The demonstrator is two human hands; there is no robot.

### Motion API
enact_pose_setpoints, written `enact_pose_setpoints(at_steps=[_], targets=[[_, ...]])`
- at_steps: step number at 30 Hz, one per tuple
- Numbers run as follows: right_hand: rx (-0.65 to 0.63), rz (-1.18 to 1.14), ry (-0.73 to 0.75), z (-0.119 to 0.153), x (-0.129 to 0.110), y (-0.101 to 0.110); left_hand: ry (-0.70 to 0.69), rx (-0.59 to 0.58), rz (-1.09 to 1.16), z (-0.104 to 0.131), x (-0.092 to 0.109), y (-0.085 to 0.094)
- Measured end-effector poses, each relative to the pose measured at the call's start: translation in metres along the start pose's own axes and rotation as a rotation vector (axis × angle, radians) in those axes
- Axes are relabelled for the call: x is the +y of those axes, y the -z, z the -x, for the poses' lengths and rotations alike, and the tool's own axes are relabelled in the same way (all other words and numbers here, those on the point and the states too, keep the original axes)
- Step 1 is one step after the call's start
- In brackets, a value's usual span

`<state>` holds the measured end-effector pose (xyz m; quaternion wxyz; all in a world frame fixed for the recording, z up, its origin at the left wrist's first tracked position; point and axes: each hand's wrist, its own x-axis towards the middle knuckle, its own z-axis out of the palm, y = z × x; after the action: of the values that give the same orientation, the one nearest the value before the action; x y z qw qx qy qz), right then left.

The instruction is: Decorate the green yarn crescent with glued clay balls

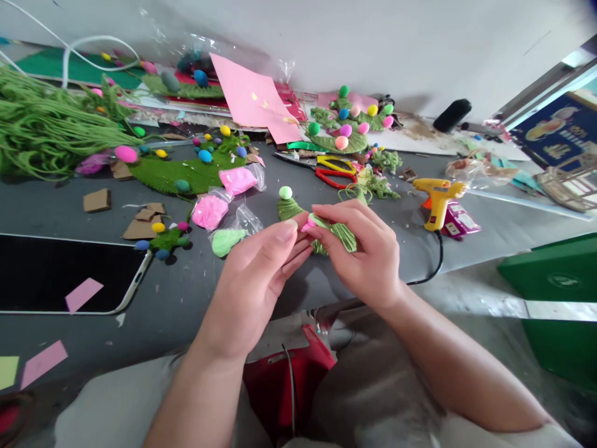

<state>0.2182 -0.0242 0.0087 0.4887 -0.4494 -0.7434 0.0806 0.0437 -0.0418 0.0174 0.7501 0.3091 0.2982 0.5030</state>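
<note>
Over the grey table, my left hand (261, 267) and my right hand (364, 249) meet at the fingertips. Between them is a small piece of pink and light green clay (310, 224), pinched by my right thumb and fingers and touched by my left fingers. Behind the hands lies a green yarn-wrapped shape (289, 208) with a pale green ball (285, 193) at its tip; the fingers hide part of it. Left of it are bags of pink clay (209, 211) and light green clay (227, 241).
A yellow glue gun (437, 198) with a black cord stands at the right. Red and yellow scissors (336, 173) lie behind the hands. A tablet (65, 274), green yarn (51, 124) and cardboard pieces (97, 200) are at the left. Green bins (555, 267) stand beyond the table's right edge.
</note>
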Motion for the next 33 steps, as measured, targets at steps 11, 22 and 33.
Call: enact_pose_setpoints(at_steps=[11,22,33], targets=[[0.154,-0.239,-0.288,-0.013,0.005,0.015,0.103,-0.193,0.16,0.003,0.018,0.009],[-0.074,-0.079,-0.002,-0.006,0.007,0.016,0.118,-0.185,0.082,0.001,0.014,0.008],[0.05,-0.228,-0.217,-0.007,-0.004,0.022,0.175,-0.197,0.184,0.002,0.015,0.01]])
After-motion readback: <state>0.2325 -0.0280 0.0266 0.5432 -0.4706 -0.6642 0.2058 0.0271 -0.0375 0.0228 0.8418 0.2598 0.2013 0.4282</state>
